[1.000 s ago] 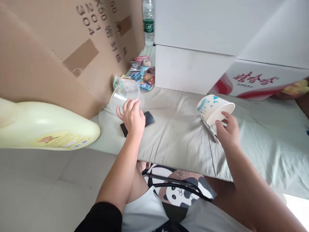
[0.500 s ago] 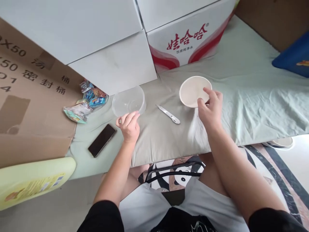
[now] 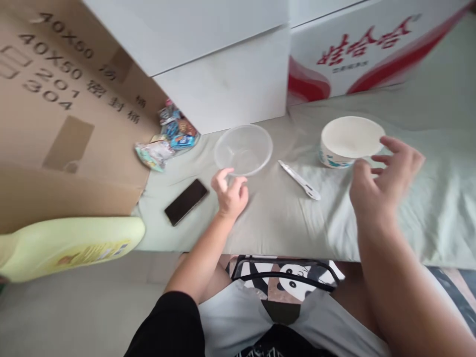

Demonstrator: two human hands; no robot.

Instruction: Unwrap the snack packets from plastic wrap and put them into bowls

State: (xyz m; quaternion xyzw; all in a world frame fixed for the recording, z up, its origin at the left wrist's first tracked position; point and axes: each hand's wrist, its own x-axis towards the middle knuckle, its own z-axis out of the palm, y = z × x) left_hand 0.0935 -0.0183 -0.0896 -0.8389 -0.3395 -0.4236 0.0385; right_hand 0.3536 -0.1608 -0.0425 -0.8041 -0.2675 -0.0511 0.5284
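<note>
A clear plastic bowl (image 3: 247, 148) rests on the pale green cloth. My left hand (image 3: 230, 196) is at its near rim, fingers bent and apart, holding nothing; whether a fingertip touches the rim I cannot tell. To the right, a white paper bowl (image 3: 351, 136) with a blue-green print stands upright on the cloth. My right hand (image 3: 386, 181) is at its near right side, slightly blurred, thumb and fingers spread around nothing. Between the two bowls lies a white utility knife (image 3: 299, 179).
A black phone (image 3: 186, 202) lies left of my left hand. Behind it are snack packets (image 3: 173, 136) against a cardboard box (image 3: 85, 99). White boxes (image 3: 238, 79) and a red-and-white carton (image 3: 357, 57) stand at the back. A yellow-green jug (image 3: 74, 243) is at the left.
The paper bowl, tilted toward me before, now stands level on the cloth, and my right hand has come off it. My left fingers have spread. The whole view has shifted.
</note>
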